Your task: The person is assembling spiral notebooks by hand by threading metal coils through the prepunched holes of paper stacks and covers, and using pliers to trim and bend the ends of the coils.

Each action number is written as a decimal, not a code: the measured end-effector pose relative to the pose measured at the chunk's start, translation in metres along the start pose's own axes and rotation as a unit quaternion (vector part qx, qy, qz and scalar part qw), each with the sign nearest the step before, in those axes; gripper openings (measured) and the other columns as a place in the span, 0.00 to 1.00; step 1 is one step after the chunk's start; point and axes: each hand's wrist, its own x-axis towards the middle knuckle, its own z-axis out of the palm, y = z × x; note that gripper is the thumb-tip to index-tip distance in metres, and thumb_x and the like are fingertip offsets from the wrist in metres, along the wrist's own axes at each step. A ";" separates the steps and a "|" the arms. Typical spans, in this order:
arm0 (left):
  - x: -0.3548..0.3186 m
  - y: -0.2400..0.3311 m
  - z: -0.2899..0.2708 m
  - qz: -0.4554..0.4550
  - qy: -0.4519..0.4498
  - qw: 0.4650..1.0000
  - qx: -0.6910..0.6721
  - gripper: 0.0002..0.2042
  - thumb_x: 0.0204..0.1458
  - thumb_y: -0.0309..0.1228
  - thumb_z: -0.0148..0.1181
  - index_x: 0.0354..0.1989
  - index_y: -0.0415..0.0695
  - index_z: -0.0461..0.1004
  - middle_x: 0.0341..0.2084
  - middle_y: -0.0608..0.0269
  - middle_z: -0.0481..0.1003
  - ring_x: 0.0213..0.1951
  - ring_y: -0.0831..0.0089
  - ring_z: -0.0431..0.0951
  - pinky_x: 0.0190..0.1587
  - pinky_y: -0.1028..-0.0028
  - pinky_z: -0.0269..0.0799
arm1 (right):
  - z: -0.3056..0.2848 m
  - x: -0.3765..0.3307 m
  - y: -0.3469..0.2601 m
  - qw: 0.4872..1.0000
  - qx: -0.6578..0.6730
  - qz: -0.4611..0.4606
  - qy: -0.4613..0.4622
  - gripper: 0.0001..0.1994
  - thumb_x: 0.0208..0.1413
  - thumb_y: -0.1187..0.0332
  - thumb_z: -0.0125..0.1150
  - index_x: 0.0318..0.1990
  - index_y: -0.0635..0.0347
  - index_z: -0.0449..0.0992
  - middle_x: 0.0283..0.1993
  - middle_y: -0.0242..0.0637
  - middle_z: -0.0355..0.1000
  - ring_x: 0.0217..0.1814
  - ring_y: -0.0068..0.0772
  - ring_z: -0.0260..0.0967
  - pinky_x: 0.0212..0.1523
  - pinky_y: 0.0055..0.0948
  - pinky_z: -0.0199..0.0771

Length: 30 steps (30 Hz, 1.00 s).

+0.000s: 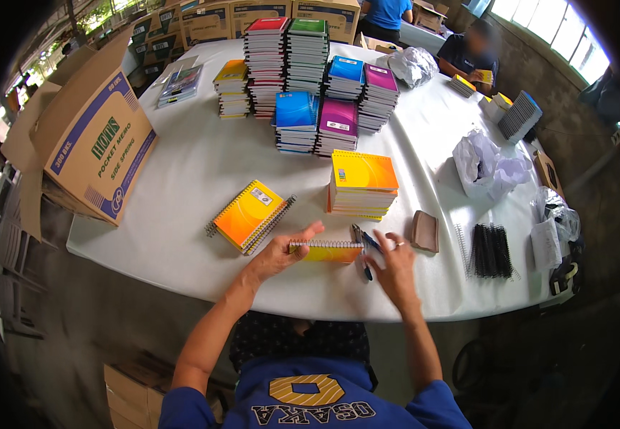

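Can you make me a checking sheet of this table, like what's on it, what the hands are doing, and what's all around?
Surface: table under a white cover, bare in patches.
Job's things: yellow spiral notebook on the near edge, held on its edge by the left hand; pliers with blue handles under the right hand.
Clutter: orange notebook lying flat, short yellow stack, tall coloured stacks, black spiral coils, crumpled plastic bags, a brown block.
Fingers: left ones curl round the notebook; right ones spread on the pliers.
Cables: nothing seen.
Surroundings: open cardboard box on the left, more boxes behind, two other people at the far end.
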 end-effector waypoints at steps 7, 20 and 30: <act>-0.003 0.021 0.023 0.025 0.114 0.986 0.117 0.29 0.61 0.45 0.54 0.67 0.44 0.61 0.61 0.59 0.70 0.61 0.71 0.70 0.62 0.74 0.63 | 0.008 -0.011 -0.019 0.996 -0.007 0.036 0.077 0.22 0.53 0.72 0.61 0.57 0.55 0.70 0.49 0.48 0.66 0.54 0.50 0.63 0.52 0.45 0.64; -0.013 -0.005 0.034 0.037 0.237 0.965 0.102 0.27 0.61 0.40 0.57 0.67 0.44 0.61 0.55 0.60 0.75 0.53 0.76 0.75 0.55 0.78 0.67 | -0.013 -0.034 -0.091 0.987 0.084 -0.135 0.019 0.21 0.52 0.67 0.66 0.55 0.52 0.74 0.47 0.41 0.66 0.45 0.42 0.66 0.47 0.39 0.64; -0.014 0.003 0.044 0.063 0.237 0.929 0.276 0.28 0.53 0.32 0.63 0.64 0.49 0.67 0.51 0.54 0.77 0.51 0.58 0.78 0.48 0.66 0.76 | -0.019 -0.024 -0.097 0.985 0.065 -0.157 0.028 0.22 0.51 0.66 0.67 0.55 0.52 0.74 0.48 0.41 0.66 0.47 0.41 0.65 0.47 0.39 0.63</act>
